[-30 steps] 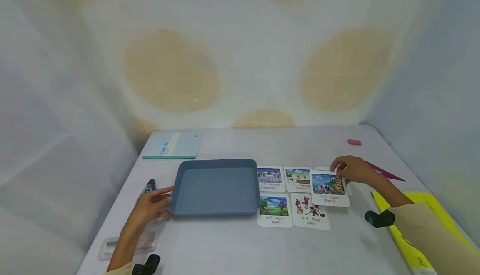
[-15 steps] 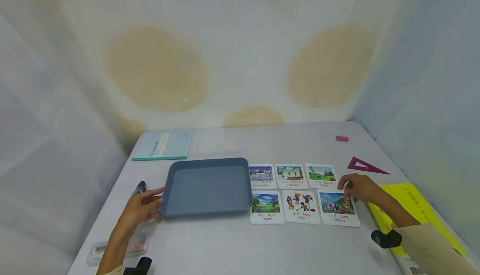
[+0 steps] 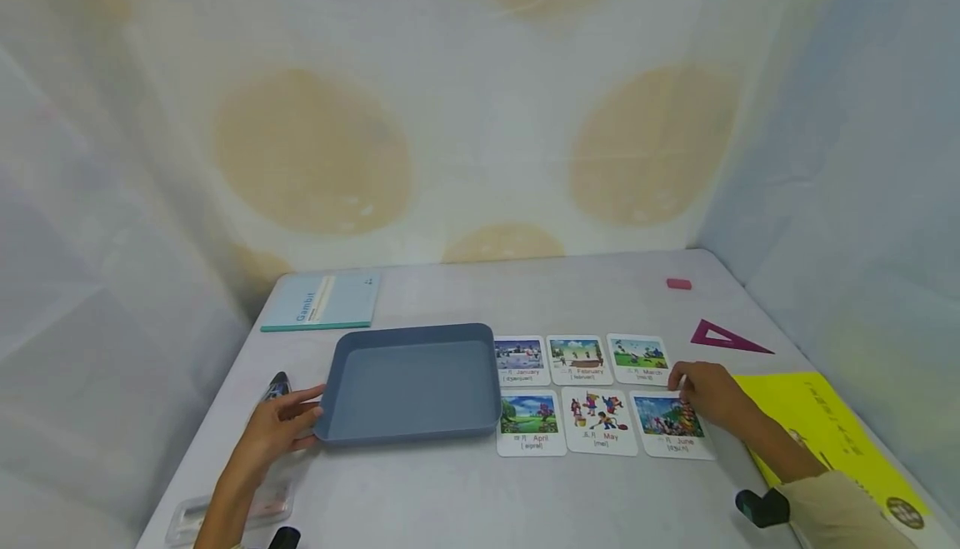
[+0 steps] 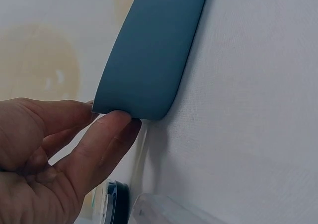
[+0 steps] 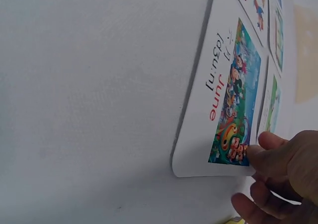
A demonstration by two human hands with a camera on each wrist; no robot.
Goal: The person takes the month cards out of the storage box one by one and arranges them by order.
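Observation:
A shallow blue-grey tray (image 3: 337, 366) sits empty left of centre on the white table. My left hand (image 3: 279, 426) rests at its near left corner, the thumb (image 4: 113, 122) touching the tray's corner (image 4: 149, 60). Right of the tray lie two rows of month cards: January (image 3: 519, 359), February (image 3: 576, 358) and March (image 3: 637, 357) behind, April (image 3: 529, 422), May (image 3: 597, 420) and June (image 3: 663, 428) in front. The June card (image 5: 223, 100) lies flat. My right hand (image 3: 708, 395) presses its far right corner with a fingertip (image 5: 258, 157).
A teal booklet (image 3: 322, 303) lies at the back left, a pink eraser (image 3: 678, 284) and a magenta set square (image 3: 727, 338) at the back right. A yellow book (image 3: 825, 424) lies by my right forearm. A clear plastic case (image 3: 225, 511) and a dark pen-like thing (image 3: 276, 386) lie near my left hand.
My right hand brought the June card down from above the rows and laid it flat to the right of May. The left hand stayed at the tray's corner.

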